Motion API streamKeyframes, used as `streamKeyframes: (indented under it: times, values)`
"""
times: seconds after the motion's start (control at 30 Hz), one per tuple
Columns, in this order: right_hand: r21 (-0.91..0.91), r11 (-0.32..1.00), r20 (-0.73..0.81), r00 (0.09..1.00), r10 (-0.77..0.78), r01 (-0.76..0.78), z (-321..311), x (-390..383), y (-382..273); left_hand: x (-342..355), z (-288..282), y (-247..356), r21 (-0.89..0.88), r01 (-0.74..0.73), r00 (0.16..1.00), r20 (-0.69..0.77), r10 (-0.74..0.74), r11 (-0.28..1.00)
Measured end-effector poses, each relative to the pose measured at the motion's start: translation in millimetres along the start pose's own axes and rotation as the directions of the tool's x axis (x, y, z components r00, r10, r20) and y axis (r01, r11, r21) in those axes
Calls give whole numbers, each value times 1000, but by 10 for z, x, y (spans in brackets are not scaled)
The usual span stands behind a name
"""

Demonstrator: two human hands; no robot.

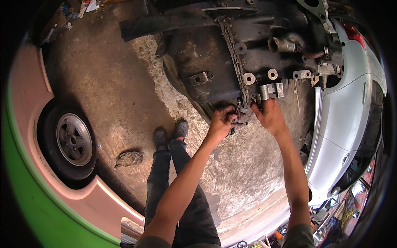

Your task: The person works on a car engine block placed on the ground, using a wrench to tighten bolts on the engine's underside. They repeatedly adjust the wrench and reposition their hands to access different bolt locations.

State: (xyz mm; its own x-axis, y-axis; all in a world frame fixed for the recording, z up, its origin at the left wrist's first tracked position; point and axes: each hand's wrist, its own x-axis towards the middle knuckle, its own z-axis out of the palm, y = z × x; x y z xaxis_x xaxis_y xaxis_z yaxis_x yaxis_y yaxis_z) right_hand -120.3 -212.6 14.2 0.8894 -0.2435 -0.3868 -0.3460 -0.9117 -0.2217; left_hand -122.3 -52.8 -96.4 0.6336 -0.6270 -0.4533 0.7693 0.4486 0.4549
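A large, greasy black vehicle assembly (206,53), seemingly an engine with its gearbox, lies in front of me, with a raised seam running down its middle. At the near end of that seam, my left hand (222,123) is closed, its thumb and fingers pinching a thin bolt-like metal piece (238,108). Beside it sits a small grey metal part (247,115), partly hidden by the fingers. My right hand (271,116) is curled at the assembly's near edge, just below a metal lug (271,89). Its fingertips are hidden, so what they grip does not show.
A car with a silver wheel (74,139) and a pink and green body stands at left. A silver car (351,107) is at right. A dark rag-like lump (129,158) lies on the stained concrete floor (111,95). Clutter (339,219) fills the lower right.
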Motion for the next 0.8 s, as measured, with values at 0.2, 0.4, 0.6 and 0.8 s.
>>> streamKeyframes:
  times: [0.2, 0.4, 0.6, 0.8]
  values:
    - [-357, 927, -312, 920, -236, 117, -155, -168, -348, 18, -90, -49, -67, 50, 992, 121, -42, 997]
    - [-252, 903, -327, 847, -418, 348, -93, -193, -401, 75, -255, -112, -171, 228, 971, 112, -211, 958]
    - [-330, 868, -280, 839, -466, 372, -48, -26, -366, -42, -284, -95, -278, 273, 949, 234, -211, 921]
    - [-352, 863, -303, 828, -471, 362, 4, -5, -362, -228, -46, -65, 595, -208, 972, 34, 234, 777]
